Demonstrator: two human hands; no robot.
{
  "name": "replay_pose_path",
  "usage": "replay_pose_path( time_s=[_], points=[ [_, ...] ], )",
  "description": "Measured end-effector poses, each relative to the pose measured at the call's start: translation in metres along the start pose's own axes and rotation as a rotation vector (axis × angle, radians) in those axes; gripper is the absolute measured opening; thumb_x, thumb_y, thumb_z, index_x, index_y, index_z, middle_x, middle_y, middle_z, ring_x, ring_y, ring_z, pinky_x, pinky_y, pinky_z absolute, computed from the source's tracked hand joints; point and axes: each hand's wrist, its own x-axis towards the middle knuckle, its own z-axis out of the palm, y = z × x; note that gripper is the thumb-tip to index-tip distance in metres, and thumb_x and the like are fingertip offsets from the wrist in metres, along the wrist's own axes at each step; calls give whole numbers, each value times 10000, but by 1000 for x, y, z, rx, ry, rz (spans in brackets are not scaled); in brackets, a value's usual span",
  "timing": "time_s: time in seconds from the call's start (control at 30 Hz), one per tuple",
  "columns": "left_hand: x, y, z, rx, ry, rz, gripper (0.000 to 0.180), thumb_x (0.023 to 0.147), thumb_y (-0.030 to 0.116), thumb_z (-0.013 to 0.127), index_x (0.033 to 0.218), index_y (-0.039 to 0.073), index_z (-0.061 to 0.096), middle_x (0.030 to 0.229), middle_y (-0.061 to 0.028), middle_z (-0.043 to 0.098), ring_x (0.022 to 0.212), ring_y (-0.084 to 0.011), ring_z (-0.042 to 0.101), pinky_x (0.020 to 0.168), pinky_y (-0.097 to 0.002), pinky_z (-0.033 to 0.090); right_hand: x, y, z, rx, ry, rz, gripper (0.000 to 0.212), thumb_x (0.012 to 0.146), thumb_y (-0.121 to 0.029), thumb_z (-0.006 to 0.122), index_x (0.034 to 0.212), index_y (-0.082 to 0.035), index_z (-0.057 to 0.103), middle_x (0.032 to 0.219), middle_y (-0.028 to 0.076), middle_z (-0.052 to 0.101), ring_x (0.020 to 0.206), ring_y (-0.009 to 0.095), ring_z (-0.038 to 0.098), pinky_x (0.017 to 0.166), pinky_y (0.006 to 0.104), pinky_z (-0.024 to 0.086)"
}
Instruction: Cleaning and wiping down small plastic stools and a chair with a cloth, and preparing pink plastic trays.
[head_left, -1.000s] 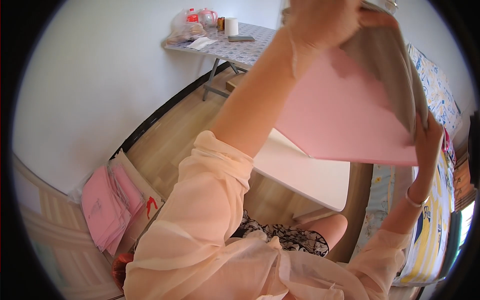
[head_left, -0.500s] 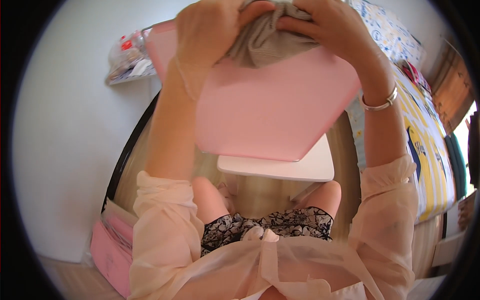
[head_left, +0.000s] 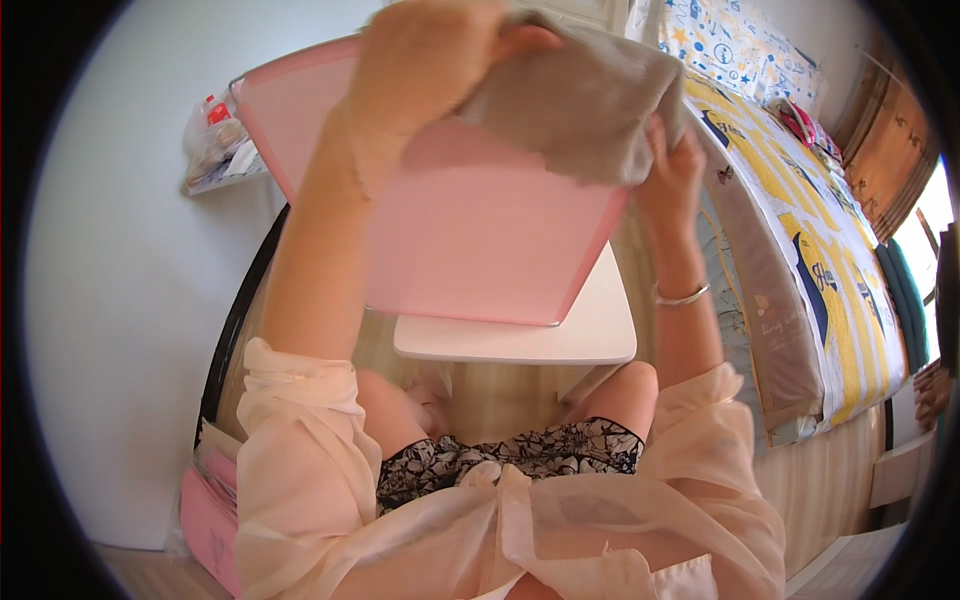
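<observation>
The pink board (head_left: 470, 230) is held up in front of the head, above the white tabletop (head_left: 560, 345), with the grey cloth (head_left: 590, 110) draped over its top edge at about 1 o'clock. Compared with half a second ago, the cloth has been drawn rightward along the edge, and the board has been tipped so that its lower corner points down towards 5 o'clock. A second ago the board was held far off at 2 o'clock, so it has since been brought to the middle and turned face-on.

The left hand (head_left: 430, 70) is closed over the cloth and the board's top edge at 12 o'clock, its fingers curled tight on the fabric. The right hand (head_left: 672, 170), with a bracelet (head_left: 680, 296) at the wrist, is seen gripping the cloth's right end at the board's corner.

From this shift it is judged that wiping of the board's upper edge is under way, not finished.

The bed (head_left: 800, 250) lies at 3 o'clock.
</observation>
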Motion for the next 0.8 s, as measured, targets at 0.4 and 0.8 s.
replay_pose_path(
  time_s=[0.4,0.8],
  points=[
    [5,76,3,-187,-176,332,266,691,303,589,744,61,494,647,-51,542,618,-194,583,491,-307,419,-131,59,-9,251,-158,248,51,858,-62,484,862,-12,496,766,-10,522,668,45,479,554,173,376],
    [-143,44,-127,79,143,605,70,676,137,517,725,110,474,638,22,396,528,-110,366,476,-243,251,-126,-10,79,-184,-524,-645,274,565,-23,598,831,-86,576,788,68,554,680,230,546,558,309,450]
  ],
)
